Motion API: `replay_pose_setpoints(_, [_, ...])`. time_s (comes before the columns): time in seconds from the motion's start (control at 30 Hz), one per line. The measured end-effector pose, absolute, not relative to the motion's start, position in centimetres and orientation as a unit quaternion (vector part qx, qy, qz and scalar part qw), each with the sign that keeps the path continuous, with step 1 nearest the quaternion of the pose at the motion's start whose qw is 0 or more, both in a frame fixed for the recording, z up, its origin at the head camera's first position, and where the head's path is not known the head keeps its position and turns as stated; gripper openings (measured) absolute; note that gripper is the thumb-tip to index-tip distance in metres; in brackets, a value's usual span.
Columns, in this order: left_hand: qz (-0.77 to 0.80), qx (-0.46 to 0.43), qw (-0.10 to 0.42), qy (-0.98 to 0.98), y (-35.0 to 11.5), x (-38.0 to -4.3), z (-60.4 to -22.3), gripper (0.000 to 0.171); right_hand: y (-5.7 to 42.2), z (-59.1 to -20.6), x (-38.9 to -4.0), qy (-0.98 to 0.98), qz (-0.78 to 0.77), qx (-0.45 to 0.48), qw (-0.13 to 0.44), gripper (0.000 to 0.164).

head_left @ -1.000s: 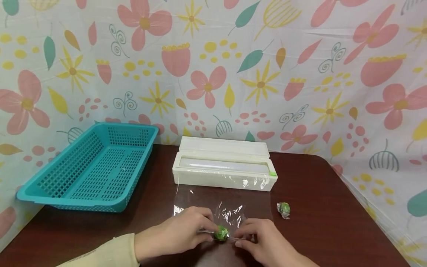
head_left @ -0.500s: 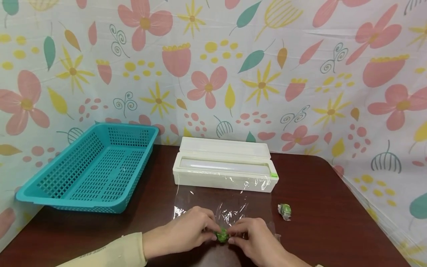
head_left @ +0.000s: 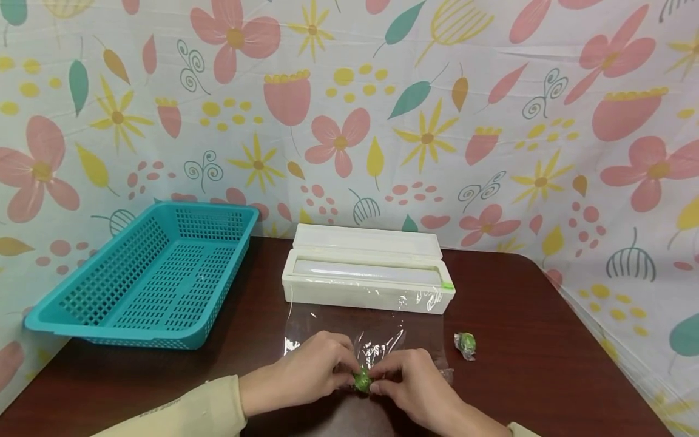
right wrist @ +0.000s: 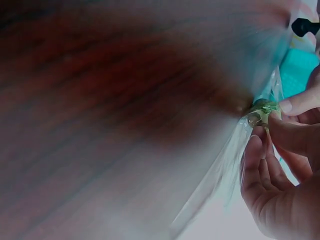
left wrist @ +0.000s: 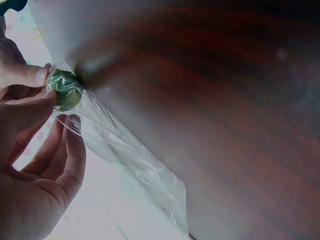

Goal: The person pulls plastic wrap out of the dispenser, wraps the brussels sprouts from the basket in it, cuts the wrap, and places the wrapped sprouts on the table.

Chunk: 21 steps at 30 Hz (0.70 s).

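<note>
Right hand point(head_left: 417, 382) sits further left, left hand point(head_left: 317, 370) slightly further right; both grips nearly closed, pinching film-wrapped green ball point(head_left: 362, 381), near centre, against cling film point(head_left: 371, 352). Wrapping looks tighter, well along.

The right hand point(head_left: 415, 380) has moved inward — now touching the green bundle point(head_left: 362, 382).

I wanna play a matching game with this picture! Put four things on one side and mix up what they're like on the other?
Things:
1. basket
2. box
3. film
4. left hand and right hand

What they're like:
A. white and open
B. fingers on a small green bundle
C. teal with little holes
D. see-through and shiny

Right pairs: 1-C, 2-A, 3-D, 4-B
</note>
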<state>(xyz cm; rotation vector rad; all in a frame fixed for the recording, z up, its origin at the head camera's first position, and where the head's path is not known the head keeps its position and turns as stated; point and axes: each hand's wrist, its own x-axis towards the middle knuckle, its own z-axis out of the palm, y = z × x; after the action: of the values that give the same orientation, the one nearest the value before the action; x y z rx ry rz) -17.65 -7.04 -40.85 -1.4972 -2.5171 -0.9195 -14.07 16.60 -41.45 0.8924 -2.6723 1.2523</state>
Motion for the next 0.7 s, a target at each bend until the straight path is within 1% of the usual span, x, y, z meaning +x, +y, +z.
replay_pose_setpoints(0.13, [-0.305, -0.479, 0.024, -0.823, -6.9, -18.1, -41.0, 0.009, 16.6, -41.4, -14.2, -0.866, 0.411, 0.285, 0.019, 0.016])
replay_pose_setpoints(0.27, [-0.309, -0.474, 0.018, -0.824, -6.8, -18.5, -41.0, 0.009, 16.6, -41.5, -14.2, -0.863, 0.414, 0.289, 0.021, 0.019])
replay_pose_setpoints(0.4, [-0.325, -0.455, 0.000, -0.829, -6.9, -18.7, -40.9, 0.009, 16.5, -41.5, -14.5, -0.863, 0.415, 0.286, 0.021, 0.020])
replay_pose_setpoints(0.7, [-0.332, -0.432, -0.016, -0.838, -7.0, -19.4, -41.2, 0.004, 16.4, -41.4, -15.5, -0.871, 0.411, 0.269, 0.007, 0.013])
